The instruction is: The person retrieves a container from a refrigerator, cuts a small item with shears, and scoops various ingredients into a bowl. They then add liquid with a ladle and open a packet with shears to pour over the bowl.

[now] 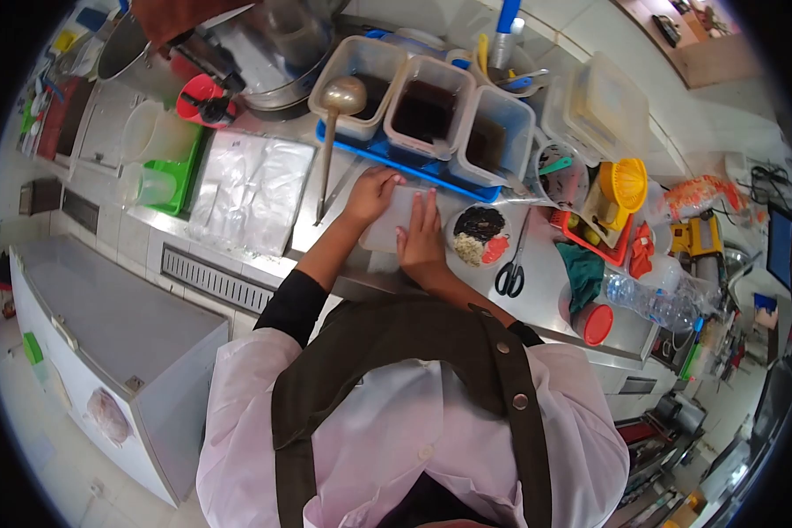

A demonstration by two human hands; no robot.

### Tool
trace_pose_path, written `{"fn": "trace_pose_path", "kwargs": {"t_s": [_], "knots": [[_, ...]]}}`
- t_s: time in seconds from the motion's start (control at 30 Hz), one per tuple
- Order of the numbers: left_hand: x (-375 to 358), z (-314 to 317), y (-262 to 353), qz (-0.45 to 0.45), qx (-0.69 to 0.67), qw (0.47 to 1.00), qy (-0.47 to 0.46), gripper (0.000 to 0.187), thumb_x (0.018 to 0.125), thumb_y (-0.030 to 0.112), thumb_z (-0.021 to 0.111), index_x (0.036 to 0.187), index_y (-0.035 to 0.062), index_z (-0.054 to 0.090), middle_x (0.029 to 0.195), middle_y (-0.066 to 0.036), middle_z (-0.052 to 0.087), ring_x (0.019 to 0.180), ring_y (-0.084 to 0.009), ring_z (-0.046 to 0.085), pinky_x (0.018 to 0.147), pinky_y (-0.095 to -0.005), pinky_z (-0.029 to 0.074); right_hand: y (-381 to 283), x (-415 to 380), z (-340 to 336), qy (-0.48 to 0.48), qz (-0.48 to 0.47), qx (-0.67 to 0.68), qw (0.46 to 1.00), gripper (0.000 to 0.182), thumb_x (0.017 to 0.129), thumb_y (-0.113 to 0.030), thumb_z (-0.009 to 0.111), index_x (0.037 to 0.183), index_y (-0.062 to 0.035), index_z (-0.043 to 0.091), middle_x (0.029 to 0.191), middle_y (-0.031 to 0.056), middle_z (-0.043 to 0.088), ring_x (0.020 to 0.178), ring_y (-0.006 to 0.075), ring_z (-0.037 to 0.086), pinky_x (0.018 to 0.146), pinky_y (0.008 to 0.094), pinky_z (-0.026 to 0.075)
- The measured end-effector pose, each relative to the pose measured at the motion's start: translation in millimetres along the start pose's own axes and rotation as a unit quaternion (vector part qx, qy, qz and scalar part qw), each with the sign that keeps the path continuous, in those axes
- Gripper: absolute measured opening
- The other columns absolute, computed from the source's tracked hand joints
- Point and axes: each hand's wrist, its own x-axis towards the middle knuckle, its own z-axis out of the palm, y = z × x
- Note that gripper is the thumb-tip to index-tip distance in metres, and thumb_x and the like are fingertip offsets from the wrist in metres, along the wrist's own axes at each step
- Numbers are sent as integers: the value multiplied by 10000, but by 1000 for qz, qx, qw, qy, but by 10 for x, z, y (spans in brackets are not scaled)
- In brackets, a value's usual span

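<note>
1. A clear plastic lid is lying flat on the steel counter, near its front edge, just in front of the blue tray and just beside a small bowl of toppings.
2. The left hand is resting on the far left corner of the lid. The fingers are curling loosely over the edge, not closing fully; I cannot tell if they are pinching it or only touching.
3. The right hand is lying on the lid's right side, palm down, with the fingers straight and close together, pointing away from the person. It is pressing flat and is not gripping anything.
4. Both forearms are reaching forward from the body and coming together over the lid; dark sleeves are covering the upper parts, and an apron is hanging over a pale shirt.
5. The bowl is holding dark, pale and red pieces. Scissors are lying just right of it, handles toward the person.
6. On the blue tray three tubs with dark liquid are standing in a row. A ladle is leaning with its bowl at the left tub and its handle coming down to the counter.
7. Left of the hands, a stack of clear bags is lying flat, and a green basket with cups is standing beyond it.
8. At the right, a teal cloth, a red lid, a water bottle and a yellow juicer are sitting well apart from the hands.
</note>
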Motion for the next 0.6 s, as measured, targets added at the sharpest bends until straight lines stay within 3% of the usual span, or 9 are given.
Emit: {"fn": "trace_pose_path", "kwargs": {"t_s": [0.17,0.2,0.23,0.33,0.43,0.47,0.53,0.6], "knots": [[-48,39,22,-36,-38,998,37,148,840,156,549,870,31,622,853,-146,613,830,-329,575,758,-406,446,47,-32,41,-3,-8,-35,999,666,835,-158,523,1345,111,189,1402,339,103,1197,504,294,1002,500,284],[-68,-15,49,-12,48,998,31,199,822,202,579,936,43,612,937,-145,599,901,-327,557,801,-434,425,39,-50,31,-10,-9,-41,999,668,833,-155,529,1340,119,190,1402,336,108,1210,495,284,1006,494,282],[-115,-55,108,11,134,991,27,278,803,249,609,1002,54,602,1021,-144,585,971,-324,539,844,-461,403,34,-48,-4,-18,-9,-47,999,670,831,-152,534,1335,126,191,1403,333,113,1222,486,275,1009,487,280],[-335,-175,465,0,165,986,-2,719,668,384,718,1261,94,435,1279,-147,435,1200,-332,389,952,-570,276,-219,-32,-521,-34,-110,46,992,488,833,-139,544,1250,78,413,1303,290,367,1150,390,428,936,432,378],[-519,-323,678,-17,196,977,-84,1058,522,438,796,1376,85,282,1384,-142,335,1297,-329,287,993,-637,175,-256,118,-1188,-163,-8,242,956,257,823,-101,576,1060,-2,591,1073,183,588,953,287,582,791,354,471],[-554,-349,722,-18,225,968,-108,1139,474,445,813,1391,75,247,1400,-141,317,1315,-324,264,997,-653,148,-288,179,-1331,-34,-9,281,959,130,804,-68,606,927,-45,640,889,91,648,748,199,616,647,297,488],[-592,-353,694,-28,277,947,-161,1323,330,434,855,1407,38,195,1423,-134,293,1339,-311,237,1008,-675,91,-186,325,-1658,80,-27,264,961,156,796,-46,610,950,-46,633,906,89,636,747,161,595,626,264,474],[-572,-344,670,-37,279,945,-170,1338,310,422,861,1406,40,195,1424,-133,295,1340,-304,241,1008,-674,94,-119,447,-2032,170,-37,205,963,153,795,-42,614,947,-45,634,889,69,630,758,137,587,619,242,462]]}}
